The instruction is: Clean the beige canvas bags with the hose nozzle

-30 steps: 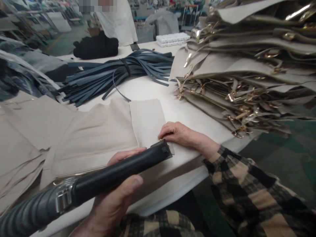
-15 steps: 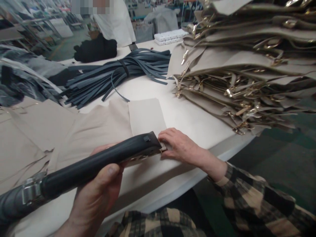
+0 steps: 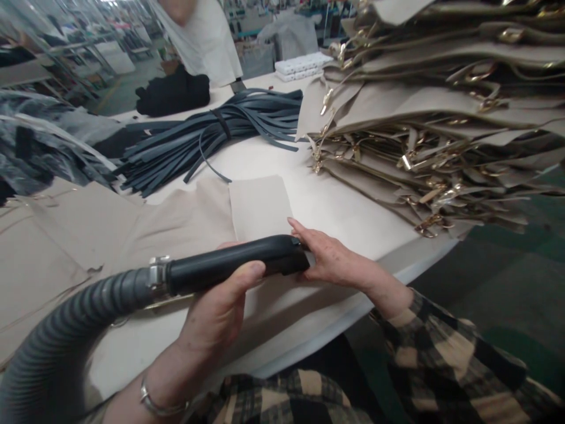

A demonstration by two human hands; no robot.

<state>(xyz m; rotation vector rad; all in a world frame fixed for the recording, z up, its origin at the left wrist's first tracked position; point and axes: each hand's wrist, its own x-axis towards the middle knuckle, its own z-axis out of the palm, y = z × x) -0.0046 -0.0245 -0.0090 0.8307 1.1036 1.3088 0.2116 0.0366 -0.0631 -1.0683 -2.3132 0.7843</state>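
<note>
My left hand [image 3: 220, 306] is wrapped round a black tubular tool [image 3: 238, 259], thumb on top. A grey ribbed hose [image 3: 83, 318] is clamped to the tool's left end. At the tool's right tip is my right hand [image 3: 331, 256], its index finger raised and its other fingers curled by the tip; what they hold is hidden. Beige fabric [image 3: 185, 218] with a pale rectangular panel [image 3: 260, 206] lies just beyond the tool. Part of a metal edge shows beneath the tool, near the clamp.
A tall stack of beige pieces with gold hardware [image 3: 397, 112] stands at the right. Dark blue straps [image 3: 212, 129] lie bundled behind the fabric. Plastic-wrapped items [image 3: 48, 141] are at the left. Across the table stands a person in white [image 3: 209, 41], near a black bundle [image 3: 174, 91].
The tool has moved right, bringing the clamp and more hose into view. My left hand has shifted right and up with it. My right index finger has lifted.
</note>
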